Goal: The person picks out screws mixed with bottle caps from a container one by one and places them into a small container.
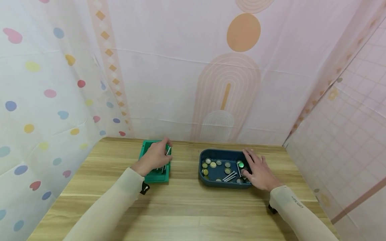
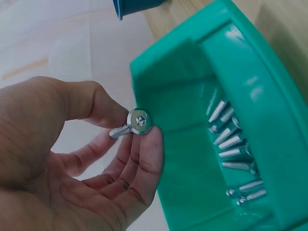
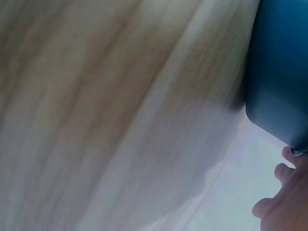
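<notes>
My left hand point(image 1: 154, 155) is over a green bin point(image 1: 153, 181) at left, pinching a silver bolt point(image 2: 140, 121) between thumb and fingertips. The bolt has a flat round head with a hex socket, facing the left wrist camera. Several similar bolts point(image 2: 233, 141) lie inside the bin. At the right end of a dark blue tray point(image 1: 208, 182), my right hand point(image 1: 260, 172) grips the rim, its thumb on the inner side. In the right wrist view only part of that hand point(image 3: 288, 202) appears, beside the tray's outer wall.
Several round metal caps point(image 1: 213, 164) lie scattered in the blue tray, along with a few bolts point(image 1: 230, 176). A green cap point(image 1: 241, 165) sits near my right thumb. Both containers stand on a wooden table point(image 1: 187, 207), with a patterned curtain point(image 1: 169, 83) behind it.
</notes>
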`<control>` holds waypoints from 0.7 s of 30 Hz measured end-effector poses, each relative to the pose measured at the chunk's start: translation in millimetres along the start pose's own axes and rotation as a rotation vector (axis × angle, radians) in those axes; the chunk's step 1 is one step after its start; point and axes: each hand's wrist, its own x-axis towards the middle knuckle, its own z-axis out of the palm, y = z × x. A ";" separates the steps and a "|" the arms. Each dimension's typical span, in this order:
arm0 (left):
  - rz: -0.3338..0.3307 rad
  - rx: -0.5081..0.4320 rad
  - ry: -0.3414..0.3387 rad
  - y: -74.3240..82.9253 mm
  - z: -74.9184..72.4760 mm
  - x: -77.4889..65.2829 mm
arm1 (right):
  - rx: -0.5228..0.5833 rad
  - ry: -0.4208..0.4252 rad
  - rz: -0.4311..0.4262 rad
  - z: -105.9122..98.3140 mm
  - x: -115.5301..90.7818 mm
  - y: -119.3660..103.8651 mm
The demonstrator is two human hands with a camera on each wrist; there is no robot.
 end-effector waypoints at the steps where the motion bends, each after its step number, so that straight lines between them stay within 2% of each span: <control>1: -0.014 0.001 0.008 -2.8 -0.9 -0.8 | -0.004 0.002 0.001 -0.2 -0.6 -0.6; 4: -0.071 0.005 0.011 -7.9 -3.1 -4.1 | -0.020 0.001 0.016 -0.2 -1.4 -1.1; 13: -0.175 0.060 -0.049 -24.3 -2.6 -7.5 | -0.069 -0.018 0.094 0.5 2.8 -4.6; 21: -0.200 0.102 -0.065 -30.7 -4.4 -5.7 | -0.091 -0.019 0.101 -0.7 4.7 -7.5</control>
